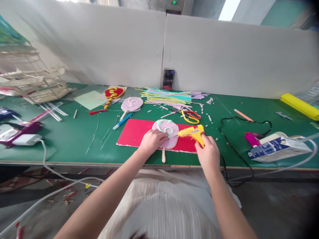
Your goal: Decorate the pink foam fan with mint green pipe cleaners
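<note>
Wrapping right fingers round glue gun; bunching left fingers over lilac disc, unclear whether pinching; ideally steering nozzle clear.

Garment: off-white, thin-looking cloth, fine lengthwise crinkles, loose bunched folds across the lap; a pale fold shows beyond the right forearm. Left forearm bare to the lower edge, right likewise. Left grip, right grip: ungloved. Small dark patch, bottom centre, too blurred to identify.
</note>
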`<state>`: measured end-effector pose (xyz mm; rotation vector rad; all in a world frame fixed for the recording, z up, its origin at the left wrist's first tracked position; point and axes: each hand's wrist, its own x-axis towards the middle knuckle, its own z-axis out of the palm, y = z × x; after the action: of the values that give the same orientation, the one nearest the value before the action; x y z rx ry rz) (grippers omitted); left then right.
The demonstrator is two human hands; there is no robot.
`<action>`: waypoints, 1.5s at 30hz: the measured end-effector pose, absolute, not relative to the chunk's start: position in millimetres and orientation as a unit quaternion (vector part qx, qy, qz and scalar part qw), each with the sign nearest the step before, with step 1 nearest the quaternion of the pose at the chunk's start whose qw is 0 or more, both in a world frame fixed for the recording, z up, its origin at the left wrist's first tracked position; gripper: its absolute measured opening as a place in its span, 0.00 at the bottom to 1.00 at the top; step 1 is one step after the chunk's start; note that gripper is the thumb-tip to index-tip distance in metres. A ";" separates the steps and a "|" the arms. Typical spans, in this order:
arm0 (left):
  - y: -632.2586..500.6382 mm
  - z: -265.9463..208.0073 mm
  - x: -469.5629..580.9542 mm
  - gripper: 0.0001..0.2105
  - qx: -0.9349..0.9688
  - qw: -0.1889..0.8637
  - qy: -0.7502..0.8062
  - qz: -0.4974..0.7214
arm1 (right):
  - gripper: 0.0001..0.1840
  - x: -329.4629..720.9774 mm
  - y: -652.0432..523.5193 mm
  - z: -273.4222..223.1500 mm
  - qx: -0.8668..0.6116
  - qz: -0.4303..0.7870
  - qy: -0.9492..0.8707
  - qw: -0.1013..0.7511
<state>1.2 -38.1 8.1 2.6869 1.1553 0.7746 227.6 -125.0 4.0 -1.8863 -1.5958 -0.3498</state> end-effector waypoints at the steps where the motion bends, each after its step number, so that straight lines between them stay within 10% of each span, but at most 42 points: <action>1: -39.2 9.2 1.5 0.11 0.893 0.044 0.373 0.249 | 0.18 229.9 -124.4 4.3 -0.722 -0.131 -0.602 0.316; 15: -57.1 9.7 -7.8 0.15 0.919 0.011 0.318 0.233 | 0.28 247.4 -114.0 6.1 -0.785 -0.184 -0.506 0.305; 21: -57.8 9.8 -8.9 0.15 0.916 0.042 0.327 0.230 | 0.14 196.2 -105.3 15.7 -0.594 -0.066 -0.688 0.411; 45: -41.0 16.2 -8.3 0.17 0.881 0.200 0.359 0.234 | 0.19 175.8 -97.8 -1.0 -0.506 -0.039 -0.799 0.321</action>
<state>-8.3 -41.0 16.2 2.4636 1.0036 0.6553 175.8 -97.8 -1.0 -1.3296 -2.1002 -0.1026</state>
